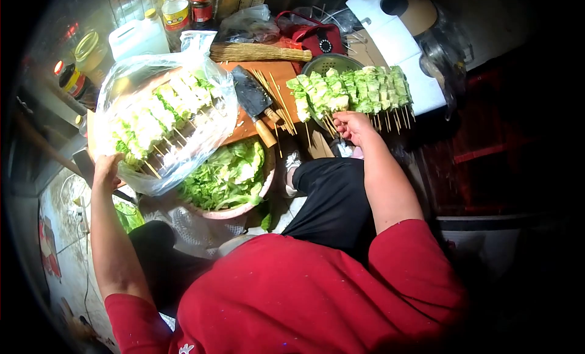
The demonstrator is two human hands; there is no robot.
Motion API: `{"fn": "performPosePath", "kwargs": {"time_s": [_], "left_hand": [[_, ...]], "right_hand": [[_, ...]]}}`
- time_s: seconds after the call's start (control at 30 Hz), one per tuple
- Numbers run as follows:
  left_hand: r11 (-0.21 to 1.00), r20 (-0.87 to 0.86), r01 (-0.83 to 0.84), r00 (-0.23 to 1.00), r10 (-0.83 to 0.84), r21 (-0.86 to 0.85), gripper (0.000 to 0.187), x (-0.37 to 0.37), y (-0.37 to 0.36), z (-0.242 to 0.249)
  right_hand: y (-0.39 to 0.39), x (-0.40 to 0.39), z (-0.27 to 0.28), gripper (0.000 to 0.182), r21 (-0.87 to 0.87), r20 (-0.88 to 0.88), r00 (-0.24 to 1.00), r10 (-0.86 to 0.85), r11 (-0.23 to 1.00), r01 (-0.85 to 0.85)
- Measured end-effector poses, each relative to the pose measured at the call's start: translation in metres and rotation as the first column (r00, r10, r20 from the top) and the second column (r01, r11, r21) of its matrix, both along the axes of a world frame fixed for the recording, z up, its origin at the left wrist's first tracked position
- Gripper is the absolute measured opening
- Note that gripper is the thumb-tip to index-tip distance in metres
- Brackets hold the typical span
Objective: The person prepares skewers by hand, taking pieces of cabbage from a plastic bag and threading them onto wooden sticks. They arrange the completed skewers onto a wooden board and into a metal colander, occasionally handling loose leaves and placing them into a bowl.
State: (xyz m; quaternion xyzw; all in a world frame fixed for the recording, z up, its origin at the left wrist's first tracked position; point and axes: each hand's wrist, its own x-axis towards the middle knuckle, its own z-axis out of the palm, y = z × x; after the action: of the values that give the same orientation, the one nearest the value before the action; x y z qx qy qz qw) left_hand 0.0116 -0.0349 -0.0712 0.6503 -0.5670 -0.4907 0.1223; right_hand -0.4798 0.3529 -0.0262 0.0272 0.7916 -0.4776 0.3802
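My right hand point(353, 123) is closed on the bare stick ends of lettuce skewers point(317, 92), at the left end of a row. More lettuce skewers point(381, 91) lie side by side just right of it, their sticks pointing toward me. At the left, my left hand point(106, 170) pinches the near left edge of a clear plastic bag point(210, 131). Several leafy skewers point(161, 116) rest in a row in this bag, sticks toward me. Some of my left fingers are hidden.
A cleaver point(251, 95) and loose bamboo sticks point(283, 104) lie on the orange board point(244, 131) between the rows. Below it stands a basin point(228, 212) of loose lettuce leaves point(228, 174). Behind are a straw brush point(259, 52), a metal colander point(332, 63), a white jug point(140, 38) and bottles.
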Motion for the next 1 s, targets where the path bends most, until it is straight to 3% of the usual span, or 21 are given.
{"fn": "performPosePath", "kwargs": {"time_s": [0.17, 0.3, 0.33, 0.37, 0.4, 0.43, 0.57, 0.7, 0.8, 0.9, 0.93, 1.0], "left_hand": [[1.0, 0.003, -0.013, 1.0, 0.013, 0.01, 0.026, 0.002, -0.001, 0.0], [0.996, -0.074, 0.076, 0.994, -0.078, -0.035, 0.027, 0.021, -0.039, -0.064], [0.995, -0.071, 0.097, 0.993, -0.098, -0.016, 0.03, 0.019, -0.033, -0.053], [1.0, -0.028, 0.011, 1.0, -0.011, 0.001, 0.03, 0.011, -0.021, -0.036], [0.998, 0.054, 0.057, 0.997, -0.056, -0.023, 0.029, 0.009, -0.02, -0.033], [0.997, -0.007, 0.032, 0.999, -0.033, -0.071, 0.027, 0.011, -0.02, -0.041], [0.993, 0.043, 0.033, 0.999, -0.029, -0.11, 0.032, -0.004, 0.002, 0.0], [0.998, 0.003, 0.038, 0.999, -0.037, -0.05, 0.032, -0.004, -0.002, -0.001], [0.989, 0.104, 0.069, 0.993, -0.055, -0.131, 0.032, 0.001, -0.01, -0.018], [0.984, 0.152, 0.089, 0.986, -0.066, -0.154, 0.033, 0.007, -0.02, -0.04], [0.986, 0.141, 0.084, 0.988, -0.064, -0.142, 0.036, 0.001, -0.008, -0.014], [0.98, 0.14, 0.105, 0.987, -0.081, -0.172, 0.037, 0.004, -0.011, -0.023]], "right_hand": [[-0.003, 0.005, 0.004, 0.015, -0.22, 0.025, 1.0, 0.004, 0.976, 0.001], [-0.014, 0.032, 0.022, 0.02, -0.397, 0.001, 0.995, 0.101, 0.913, -0.092], [-0.019, 0.041, 0.03, 0.021, -0.416, -0.01, 0.99, 0.144, 0.899, -0.135], [-0.025, 0.053, 0.037, 0.022, -0.435, -0.02, 0.982, 0.186, 0.883, -0.176], [-0.032, 0.065, 0.042, 0.022, -0.462, -0.016, 0.967, 0.255, 0.856, -0.233], [-0.039, 0.076, 0.047, 0.023, -0.488, -0.013, 0.948, 0.317, 0.826, -0.282], [-0.083, 0.13, 0.048, 0.021, -0.565, 0.135, 0.839, 0.527, 0.736, -0.372], [-0.146, 0.189, 0.024, 0.02, -0.554, 0.211, 0.803, 0.557, 0.745, -0.371], [-0.187, 0.211, -0.002, 0.019, -0.516, 0.291, 0.787, 0.544, 0.782, -0.35], [-0.22, 0.213, -0.028, 0.019, -0.458, 0.252, 0.812, 0.527, 0.804, -0.38], [-0.228, 0.212, -0.035, 0.018, -0.452, 0.25, 0.818, 0.519, 0.809, -0.375], [-0.242, 0.209, -0.048, 0.018, -0.449, 0.259, 0.828, 0.498, 0.821, -0.354]]}}
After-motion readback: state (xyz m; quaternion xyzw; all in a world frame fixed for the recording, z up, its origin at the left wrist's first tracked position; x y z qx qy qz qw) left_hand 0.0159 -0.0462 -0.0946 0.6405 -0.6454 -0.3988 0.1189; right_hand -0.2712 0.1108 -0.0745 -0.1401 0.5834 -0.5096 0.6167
